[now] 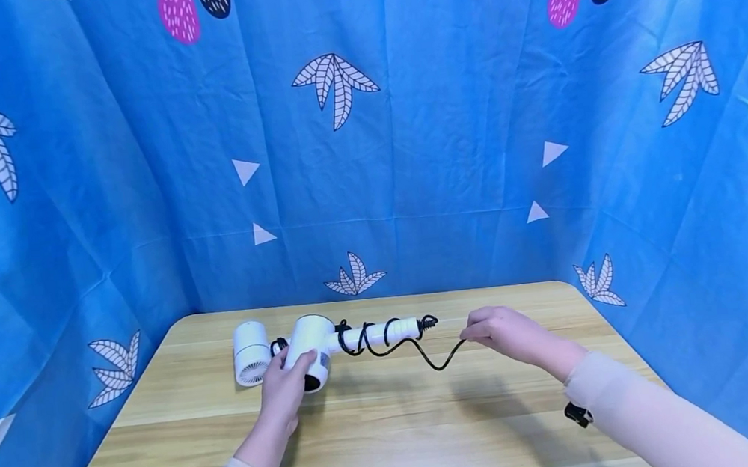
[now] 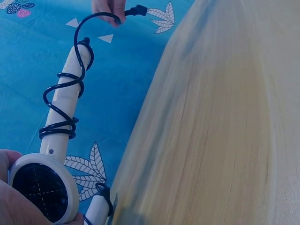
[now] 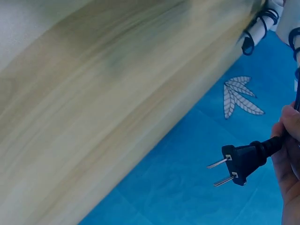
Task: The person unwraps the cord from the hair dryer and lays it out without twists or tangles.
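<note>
A white hair dryer (image 1: 308, 339) is held up over the table, its black cord (image 1: 385, 351) wound loosely round the handle. My left hand (image 1: 285, 383) grips it by the barrel, thumb near the dark round end (image 2: 43, 192). From the handle's tip the cord loops away to the right, sagging before it reaches my right hand (image 1: 501, 330). That hand pinches the cord just behind its black two-pin plug (image 3: 243, 161). In the right wrist view the plug's metal prongs point left, touching nothing.
A second white hair dryer (image 1: 250, 351), with a grille at its near end, is at the left of the wooden table (image 1: 394, 442). Black cord is wound round its handle (image 3: 258, 32). A blue patterned curtain (image 1: 367, 159) hangs behind and along both sides.
</note>
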A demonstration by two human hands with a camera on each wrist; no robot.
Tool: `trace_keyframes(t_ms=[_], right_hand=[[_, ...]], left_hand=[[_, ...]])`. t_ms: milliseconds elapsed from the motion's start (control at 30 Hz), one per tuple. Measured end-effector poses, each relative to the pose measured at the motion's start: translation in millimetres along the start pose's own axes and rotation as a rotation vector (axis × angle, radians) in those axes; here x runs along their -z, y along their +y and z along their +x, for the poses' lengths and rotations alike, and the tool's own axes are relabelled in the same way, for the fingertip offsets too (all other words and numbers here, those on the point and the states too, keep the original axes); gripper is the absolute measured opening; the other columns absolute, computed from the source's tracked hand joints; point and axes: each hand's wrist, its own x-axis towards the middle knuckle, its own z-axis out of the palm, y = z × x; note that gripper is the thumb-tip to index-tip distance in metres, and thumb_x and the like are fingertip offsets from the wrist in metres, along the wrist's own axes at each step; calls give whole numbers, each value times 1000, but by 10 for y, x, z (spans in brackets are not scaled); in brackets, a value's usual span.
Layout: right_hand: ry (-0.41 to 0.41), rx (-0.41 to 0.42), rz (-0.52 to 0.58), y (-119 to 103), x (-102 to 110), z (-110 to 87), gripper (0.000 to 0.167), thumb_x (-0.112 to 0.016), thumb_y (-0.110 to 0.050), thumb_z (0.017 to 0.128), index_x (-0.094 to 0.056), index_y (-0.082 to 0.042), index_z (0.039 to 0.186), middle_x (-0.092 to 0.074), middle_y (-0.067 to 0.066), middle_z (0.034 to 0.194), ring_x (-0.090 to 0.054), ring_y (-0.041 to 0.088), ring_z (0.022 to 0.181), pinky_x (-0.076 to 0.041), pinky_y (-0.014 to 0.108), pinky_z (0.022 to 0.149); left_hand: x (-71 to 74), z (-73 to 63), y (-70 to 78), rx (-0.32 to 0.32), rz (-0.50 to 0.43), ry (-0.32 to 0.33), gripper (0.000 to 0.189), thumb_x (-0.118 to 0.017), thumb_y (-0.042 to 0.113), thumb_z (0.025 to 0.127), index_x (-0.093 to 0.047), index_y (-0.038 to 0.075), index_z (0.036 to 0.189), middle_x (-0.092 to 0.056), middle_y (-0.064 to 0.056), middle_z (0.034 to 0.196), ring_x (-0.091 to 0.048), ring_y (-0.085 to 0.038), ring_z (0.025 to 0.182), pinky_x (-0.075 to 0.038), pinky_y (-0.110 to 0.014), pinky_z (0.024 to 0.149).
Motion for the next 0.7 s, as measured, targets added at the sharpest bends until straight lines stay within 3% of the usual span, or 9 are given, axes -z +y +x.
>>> trace_keyframes(t_ms=[267,700], right_hand=[[14,32,9,3,106,61,20,-76,5,81,-78,-9,95,-66,-3,85,-63,7,76,-55,20,68],[113,66,30,21,274,165,25,-78,7,78,-78,-10,97,-69,-2,89,-64,9,78,-54,20,68]], left_hand=[[-9,-7,-3,0,-3,-2,87,-67,35,94,-20,-5,155,-28,-31,154,-33,-45,139,-26,-56,117],[-14,-3,0,-10,-9,2,87,-67,34,93,-21,-6,155,-30,-31,153,-35,-45,139,-27,-55,117]])
